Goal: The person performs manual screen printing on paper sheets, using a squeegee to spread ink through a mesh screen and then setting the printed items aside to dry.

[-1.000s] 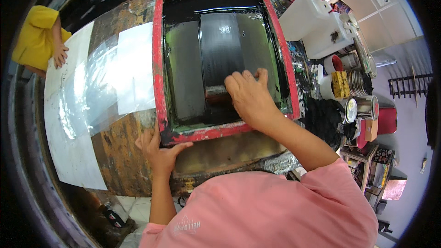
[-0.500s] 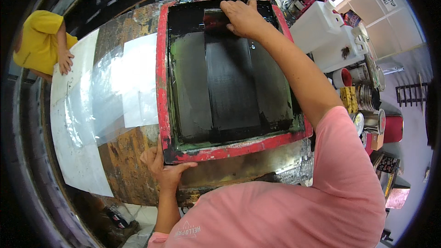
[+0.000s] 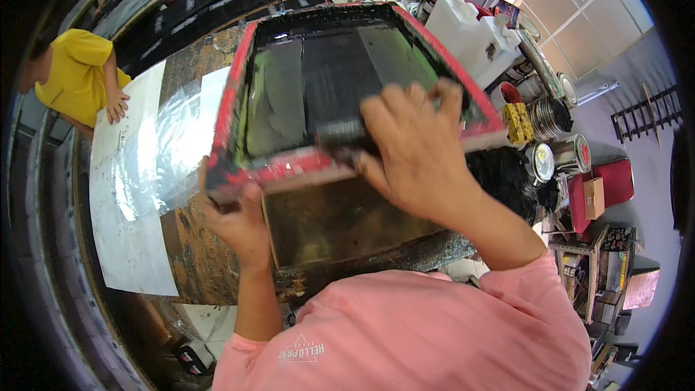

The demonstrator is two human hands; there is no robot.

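Observation:
A red-edged screen-printing frame (image 3: 289, 168) is tilted up, its near edge raised off the table. Dark ink coats its mesh (image 3: 337, 72), thickest in a central strip. My left hand (image 3: 240, 228) is closed around the frame's near left corner, thumb on the front edge. Over the near edge, my right hand (image 3: 416, 148) is closed on a squeegee (image 3: 340, 134), both blurred by motion; the hand hides much of the tool. Below the raised frame lies a brownish, shiny printing board (image 3: 347, 221).
Clear plastic film (image 3: 163, 152) and white sheets (image 3: 137, 246) lie on the stained wooden table (image 3: 203, 261). A person in a yellow shirt (image 3: 79, 69) rests a hand at its far left. White jugs (image 3: 452, 32), paint tins (image 3: 572, 152) and a yellow sponge (image 3: 517, 123) stand to the right.
My right hand has come from the far end of the screen to its near edge with the squeegee. The frame's near side has risen, with my left hand now gripping its corner.

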